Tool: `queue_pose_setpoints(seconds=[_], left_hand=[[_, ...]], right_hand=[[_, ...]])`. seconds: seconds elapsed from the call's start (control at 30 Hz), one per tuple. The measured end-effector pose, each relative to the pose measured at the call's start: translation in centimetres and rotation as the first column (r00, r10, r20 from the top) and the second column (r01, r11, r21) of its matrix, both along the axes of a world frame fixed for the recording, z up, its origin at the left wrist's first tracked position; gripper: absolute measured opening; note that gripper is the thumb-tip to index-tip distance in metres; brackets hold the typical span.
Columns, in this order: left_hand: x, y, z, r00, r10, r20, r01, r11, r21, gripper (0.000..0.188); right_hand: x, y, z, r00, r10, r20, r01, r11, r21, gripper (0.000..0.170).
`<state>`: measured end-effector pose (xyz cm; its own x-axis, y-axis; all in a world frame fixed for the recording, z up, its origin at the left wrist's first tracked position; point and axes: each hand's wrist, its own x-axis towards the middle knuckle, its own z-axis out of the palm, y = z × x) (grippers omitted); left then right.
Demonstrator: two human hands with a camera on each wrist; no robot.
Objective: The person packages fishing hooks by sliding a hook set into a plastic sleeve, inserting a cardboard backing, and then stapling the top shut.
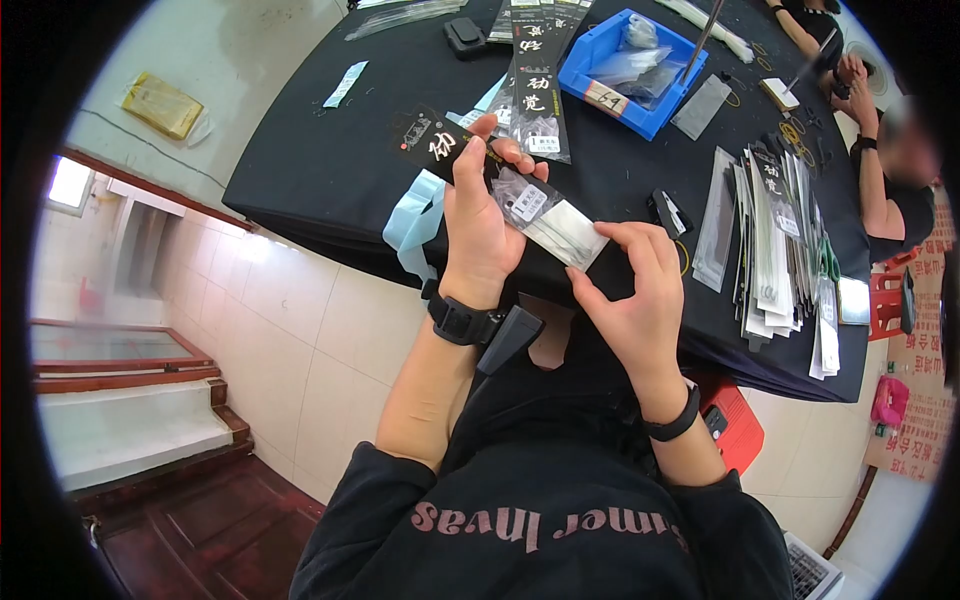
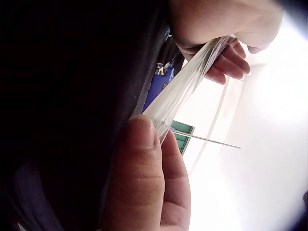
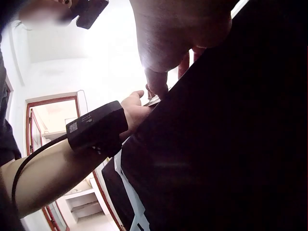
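Observation:
A long flat packet with a black header card (image 1: 437, 145) and white characters lies across my left hand (image 1: 475, 225), which grips it between thumb and fingers. Its clear plastic sleeve (image 1: 560, 232) bears a small white printed label (image 1: 528, 203) and shows a white backing. At the lower right corner of the sleeve, my right hand (image 1: 640, 295) pinches with thumb and forefinger. The left wrist view shows the sleeve (image 2: 185, 86) edge-on, stretched between the right thumb (image 2: 142, 134) and the left hand (image 2: 226, 24). A light blue strip (image 1: 415, 215) hangs off the table edge beside the left wrist.
On the black-covered table (image 1: 400, 90) stand a blue bin (image 1: 590, 75) with plastic bags and, to the right, a pile of packets (image 1: 770, 240). A stapler (image 1: 670, 212), green-handled scissors (image 1: 827, 260) and more black-headed packets (image 1: 540, 90) lie around. Another person (image 1: 890, 180) sits at the right.

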<state>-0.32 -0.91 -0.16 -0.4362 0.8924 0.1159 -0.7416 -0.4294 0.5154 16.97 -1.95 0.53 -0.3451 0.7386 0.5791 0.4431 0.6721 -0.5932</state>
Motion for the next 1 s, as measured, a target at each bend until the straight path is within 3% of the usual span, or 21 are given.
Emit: queue_pose_setpoints(seconds=[0.07, 0.17, 0.3, 0.4, 0.53, 0.67, 0.77, 0.87, 0.93, 1.0], left_hand=[[0.0, 0.1, -0.1, 0.999, 0.021, 0.024, -0.021, 1.000, -0.001, 0.033], [0.1, -0.1, 0.3, 1.000, 0.010, 0.016, -0.009, 0.999, -0.047, 0.025], [0.1, 0.1, 0.1, 0.999, -0.014, 0.039, 0.016, 0.999, -0.038, 0.028], [-0.2, -0.2, 0.2, 0.987, -0.153, 0.045, 0.155, 0.986, -0.056, 0.038], [-0.4, -0.5, 0.3, 0.933, -0.339, -0.125, 0.336, 0.941, -0.041, 0.050], [-0.3, -0.7, 0.8, 0.903, -0.389, -0.181, 0.391, 0.920, -0.029, 0.056], [-0.3, -0.7, 0.6, 0.869, -0.426, -0.253, 0.432, 0.901, -0.033, 0.063], [-0.1, -1.0, 1.0, 0.820, -0.468, -0.330, 0.476, 0.877, -0.060, 0.070], [0.0, -1.0, 0.7, 0.786, -0.493, -0.372, 0.521, 0.853, -0.028, 0.061], [-0.1, -1.1, 1.1, 0.758, -0.497, -0.423, 0.527, 0.848, -0.054, 0.056]], right_hand=[[0.0, 0.0, 0.0, 1.000, -0.004, 0.003, 0.004, 1.000, 0.001, 0.045], [0.0, -0.2, 0.0, 1.000, -0.012, 0.013, 0.012, 1.000, -0.002, 0.047], [0.1, -0.2, 0.5, 1.000, 0.001, -0.003, -0.001, 0.999, -0.043, 0.057], [0.4, -0.3, 0.8, 0.996, 0.067, -0.057, -0.067, 0.998, -0.001, 0.055], [0.9, -0.5, 0.5, 0.989, 0.108, -0.104, -0.110, 0.994, -0.019, 0.050], [0.9, -0.4, 0.5, 0.984, 0.122, -0.129, -0.126, 0.992, -0.022, 0.046], [0.9, 0.3, 0.7, 0.956, 0.125, -0.265, -0.176, 0.968, -0.178, 0.036], [0.4, 2.5, 2.9, 0.945, 0.056, -0.322, -0.211, 0.857, -0.469, 0.030], [-0.6, 4.8, 4.3, 0.939, 0.172, -0.299, -0.297, 0.845, -0.445, 0.030], [-2.4, 5.5, 8.0, 0.859, 0.235, -0.455, -0.507, 0.519, -0.689, 0.024]])
